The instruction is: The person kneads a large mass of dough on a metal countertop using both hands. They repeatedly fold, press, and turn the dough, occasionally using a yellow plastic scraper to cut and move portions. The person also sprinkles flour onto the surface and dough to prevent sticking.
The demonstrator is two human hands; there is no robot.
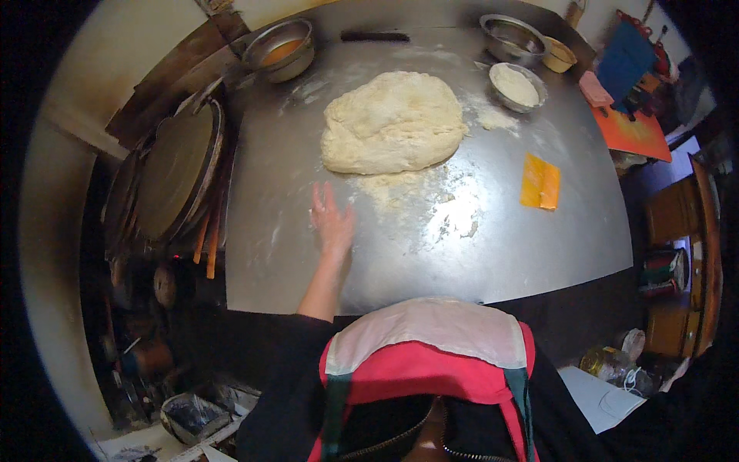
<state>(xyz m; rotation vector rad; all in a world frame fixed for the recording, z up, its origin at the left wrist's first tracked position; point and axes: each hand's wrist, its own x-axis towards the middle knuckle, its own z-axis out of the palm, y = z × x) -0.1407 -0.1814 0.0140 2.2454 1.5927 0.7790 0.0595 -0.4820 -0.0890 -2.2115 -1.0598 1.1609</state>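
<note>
A large mound of pale dough (pixel 392 124) lies on the metal work table (pixel 277 248), with loose flour (pixel 387 190) scattered at its near edge. My left hand (pixel 332 216) reaches over the table just below the dough's left near side, fingers spread, holding nothing; bits of flour or dough cling to it. My right hand is out of view. On the right side of the table lies an orange-yellow piece of plastic (pixel 540 182). A small metal bowl of flour (pixel 518 86) stands to the right, beyond the dough.
A metal bowl with orange contents (pixel 280 52) stands at the back left, a dark bar (pixel 375 36) at the back. Another metal bowl (pixel 512 39) and a tan bowl (pixel 559 55) are at the back right. Large round pans (pixel 176 173) lean beyond the left edge.
</note>
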